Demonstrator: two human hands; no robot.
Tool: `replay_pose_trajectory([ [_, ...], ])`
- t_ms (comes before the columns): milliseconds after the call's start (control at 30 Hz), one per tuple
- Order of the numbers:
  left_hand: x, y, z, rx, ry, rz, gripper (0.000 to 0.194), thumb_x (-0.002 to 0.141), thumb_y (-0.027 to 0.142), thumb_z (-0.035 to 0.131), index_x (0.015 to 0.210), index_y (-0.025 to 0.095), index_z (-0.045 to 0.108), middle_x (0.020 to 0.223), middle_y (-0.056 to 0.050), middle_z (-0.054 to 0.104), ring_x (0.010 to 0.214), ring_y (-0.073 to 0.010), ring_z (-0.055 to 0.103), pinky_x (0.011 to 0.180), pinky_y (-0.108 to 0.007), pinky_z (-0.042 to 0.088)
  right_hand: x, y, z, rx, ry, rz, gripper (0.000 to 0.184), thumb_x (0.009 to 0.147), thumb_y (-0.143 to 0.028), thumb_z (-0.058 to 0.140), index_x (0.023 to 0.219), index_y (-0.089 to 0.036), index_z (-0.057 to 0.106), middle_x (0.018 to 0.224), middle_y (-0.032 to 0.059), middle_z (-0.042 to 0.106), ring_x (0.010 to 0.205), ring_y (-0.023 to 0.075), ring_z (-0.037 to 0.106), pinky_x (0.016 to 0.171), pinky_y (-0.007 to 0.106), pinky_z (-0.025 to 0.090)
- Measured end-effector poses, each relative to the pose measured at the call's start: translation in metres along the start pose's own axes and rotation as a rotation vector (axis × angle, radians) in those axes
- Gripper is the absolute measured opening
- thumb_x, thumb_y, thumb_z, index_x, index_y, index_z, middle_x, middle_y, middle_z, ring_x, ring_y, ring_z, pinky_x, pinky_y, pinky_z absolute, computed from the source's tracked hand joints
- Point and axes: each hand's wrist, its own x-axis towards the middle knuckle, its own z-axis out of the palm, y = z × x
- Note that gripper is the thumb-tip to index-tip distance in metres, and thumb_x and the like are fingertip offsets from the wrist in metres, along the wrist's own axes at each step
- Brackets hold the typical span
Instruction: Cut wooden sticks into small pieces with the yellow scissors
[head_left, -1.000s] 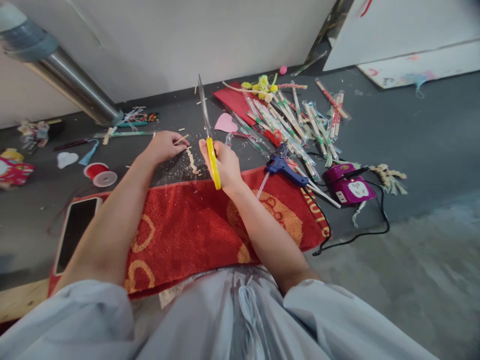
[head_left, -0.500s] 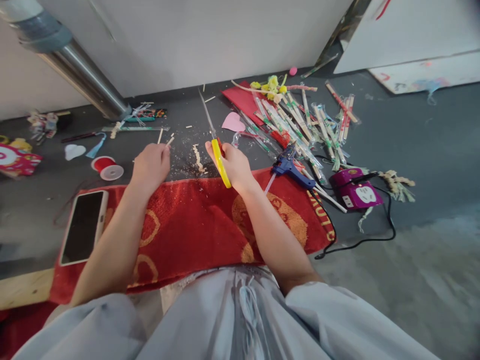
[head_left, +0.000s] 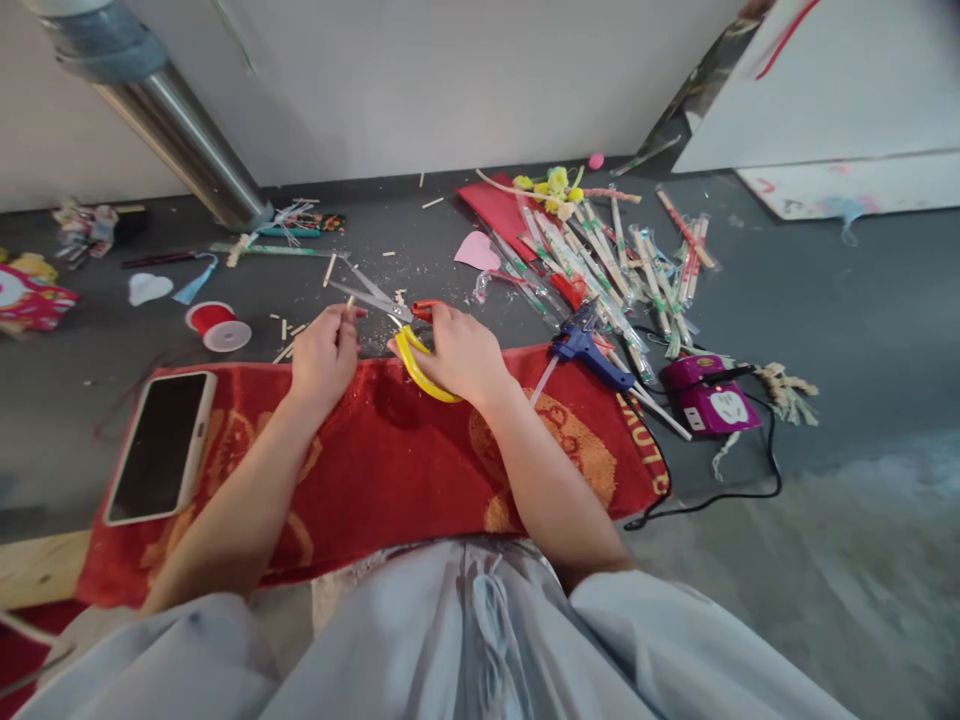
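Note:
My right hand (head_left: 466, 350) grips a pair of scissors (head_left: 412, 362) by its yellow and red handles. The blades are spread and point left towards my left hand (head_left: 325, 355). That hand is closed, pinching a short thin wooden stick (head_left: 351, 301) whose tip shows above the fingers, close to the lower blade. Whether the blade touches the stick I cannot tell. More short stick pieces (head_left: 289, 345) lie just left of my left hand, and crumbs are scattered past the blades. Both forearms cross a red towel (head_left: 397, 470) at the table's front edge.
A blue glue gun (head_left: 589, 350) rests at the towel's right end, beside a purple power socket (head_left: 705, 395) with a black cable. Wrapped chopsticks (head_left: 577, 260) are piled behind it. On the left are a phone (head_left: 160, 447) and a red thread spool (head_left: 219, 327).
My right hand has turned the scissors leftward and spread their blades, bringing them up to my left hand. My left hand has moved away from the left, and loose stick pieces now show beside it.

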Motion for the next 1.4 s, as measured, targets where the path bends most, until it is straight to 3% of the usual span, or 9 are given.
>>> replay_pose_trajectory([
  [167,-0.004,0.000,-0.001,0.046,0.012,0.035,0.031,0.094,0.036,0.033,0.084,0.021,0.059,0.072,-0.004,0.059,0.068,-0.0173,0.058,0.069,-0.030,0.045,-0.004,-0.004,0.002,-0.031,-0.026,-0.059,0.069,0.089,-0.069,0.042,0.116,-0.008,0.055,0.118,0.0215,0.065,0.109,0.0335,0.063,0.091,0.042,0.047],
  [300,-0.008,0.002,-0.003,0.041,0.010,0.013,0.032,0.094,0.040,0.034,0.085,0.022,0.059,0.071,-0.003,0.057,0.067,-0.0169,0.058,0.066,-0.030,0.044,-0.005,-0.005,0.002,-0.022,-0.031,-0.065,0.069,0.089,-0.070,0.043,0.119,-0.008,0.053,0.120,0.0222,0.064,0.110,0.0335,0.062,0.093,0.042,0.046],
  [467,-0.010,0.006,-0.004,0.044,0.009,0.013,0.034,0.094,0.042,0.035,0.096,0.022,0.063,0.068,-0.002,0.058,0.063,-0.0159,0.056,0.064,-0.029,0.042,-0.006,-0.007,0.001,-0.006,-0.054,-0.083,0.066,0.090,-0.067,0.043,0.120,-0.009,0.053,0.122,0.0217,0.063,0.113,0.0330,0.061,0.095,0.042,0.045],
  [600,-0.010,0.010,-0.006,-0.043,-0.029,0.005,0.042,0.094,0.043,0.033,0.113,0.022,0.064,0.079,-0.005,0.066,0.066,-0.0160,0.059,0.067,-0.029,0.045,-0.006,-0.007,0.000,0.012,-0.085,-0.080,0.065,0.090,-0.066,0.044,0.121,-0.009,0.052,0.123,0.0212,0.063,0.114,0.0332,0.061,0.095,0.042,0.046],
  [800,-0.011,0.012,-0.006,-0.111,-0.042,-0.008,0.046,0.094,0.045,0.033,0.119,0.022,0.065,0.084,-0.006,0.069,0.072,-0.0177,0.061,0.071,-0.029,0.047,-0.006,-0.006,0.001,0.024,-0.083,-0.091,0.067,0.090,-0.067,0.042,0.122,-0.009,0.053,0.121,0.0209,0.064,0.114,0.0329,0.061,0.096,0.042,0.046],
  [1000,-0.010,0.012,-0.007,-0.109,-0.049,0.015,0.044,0.094,0.045,0.033,0.113,0.023,0.066,0.078,-0.004,0.067,0.074,-0.0186,0.062,0.072,-0.030,0.047,-0.005,-0.006,0.002,0.031,-0.084,-0.094,0.067,0.090,-0.068,0.043,0.121,-0.010,0.055,0.119,0.0202,0.066,0.112,0.0330,0.063,0.095,0.043,0.047],
  [1267,-0.009,0.010,-0.011,0.056,-0.062,-0.007,0.039,0.094,0.046,0.033,0.094,0.022,0.064,0.066,-0.002,0.058,0.060,-0.0159,0.052,0.061,-0.029,0.038,-0.002,-0.010,-0.003,0.037,-0.168,-0.018,0.068,0.089,-0.070,0.043,0.122,-0.013,0.059,0.109,0.0184,0.072,0.103,0.0333,0.068,0.087,0.042,0.050],
  [1400,-0.012,0.014,-0.013,0.091,-0.021,-0.003,0.034,0.095,0.043,0.034,0.097,0.023,0.062,0.079,-0.006,0.063,0.080,-0.0224,0.061,0.076,-0.036,0.043,-0.002,-0.012,-0.005,0.048,-0.178,0.040,0.068,0.087,-0.073,0.042,0.112,-0.014,0.063,0.106,0.0185,0.072,0.099,0.0345,0.069,0.084,0.041,0.050],
])
